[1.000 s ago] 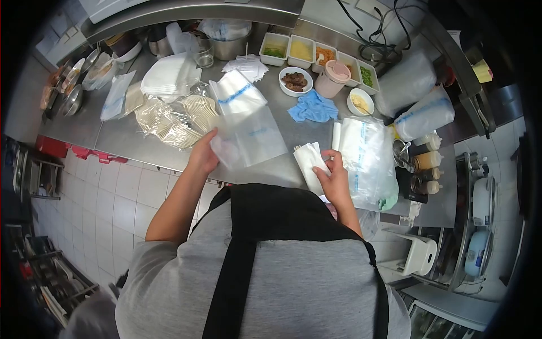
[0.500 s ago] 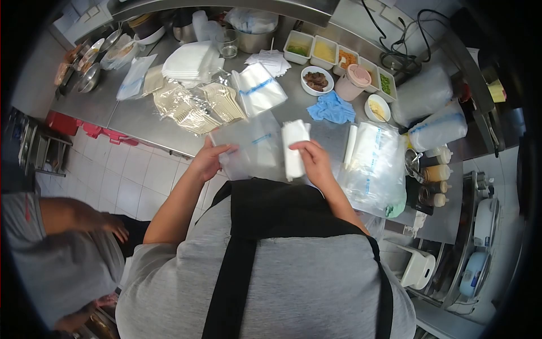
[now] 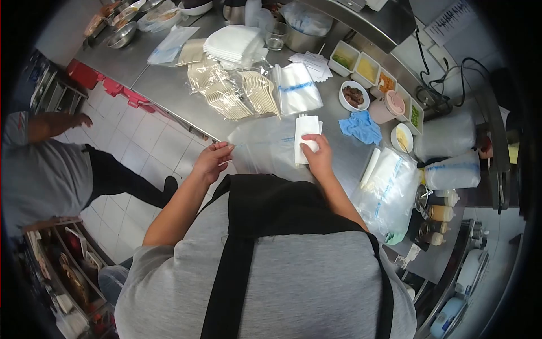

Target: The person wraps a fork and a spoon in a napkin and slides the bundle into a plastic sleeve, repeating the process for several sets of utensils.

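Observation:
My left hand (image 3: 212, 161) is closed at the left edge of a clear plastic bag (image 3: 257, 148), pinching it between thumb and fingers. The bag lies flat with a faint blue print, just in front of my apron. In my right hand (image 3: 319, 153) is a folded white napkin (image 3: 305, 130), held upright over the bag's right side. Pale fork tines stick out of the napkin's top end; the rest of that fork is hidden. Beyond the bag lie wrapped bundles of pale forks (image 3: 223, 93) and a stack of clear bags (image 3: 297, 88).
White napkins (image 3: 234, 45) are stacked at the back. To the right are a blue cloth (image 3: 360, 127), a bowl of meat (image 3: 354, 95), food tubs (image 3: 368, 70), a large pile of plastic bags (image 3: 388, 186) and sauce bottles (image 3: 441, 213). Another person (image 3: 51, 158) stands at left.
My view has turned, so the counter sits further right and lower. The bag has come down flat and the napkin now stands over it. The other person has moved up along the left.

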Tool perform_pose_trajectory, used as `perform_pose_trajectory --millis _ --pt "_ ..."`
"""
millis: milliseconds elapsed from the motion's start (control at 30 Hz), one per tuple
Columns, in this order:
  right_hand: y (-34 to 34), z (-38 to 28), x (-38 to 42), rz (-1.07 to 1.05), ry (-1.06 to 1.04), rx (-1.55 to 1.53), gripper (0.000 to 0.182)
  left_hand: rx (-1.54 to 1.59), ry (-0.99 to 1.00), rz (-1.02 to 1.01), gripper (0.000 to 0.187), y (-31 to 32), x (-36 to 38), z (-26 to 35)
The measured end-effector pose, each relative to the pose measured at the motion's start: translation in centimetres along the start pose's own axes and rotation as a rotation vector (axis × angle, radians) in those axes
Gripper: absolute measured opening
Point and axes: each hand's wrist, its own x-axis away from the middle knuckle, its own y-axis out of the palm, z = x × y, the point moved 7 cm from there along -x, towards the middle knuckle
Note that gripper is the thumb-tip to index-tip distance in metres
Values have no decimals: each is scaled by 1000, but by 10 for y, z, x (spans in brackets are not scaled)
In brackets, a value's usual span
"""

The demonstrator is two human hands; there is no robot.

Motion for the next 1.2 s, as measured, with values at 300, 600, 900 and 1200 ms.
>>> perform_pose_trajectory --millis 300,600,900,1200 --pt "-2 4 2 6 -46 35 16 147 14 17 15 -5 -3 -27" --pt "-23 -15 9 102 -36 46 20 87 554 -136 12 23 25 130" --pt "-84 -33 40 273 50 114 22 -906 1132 -368 20 237 25 166" --pt "-82 2 69 281 233 87 24 -951 653 -468 32 263 -57 -1"
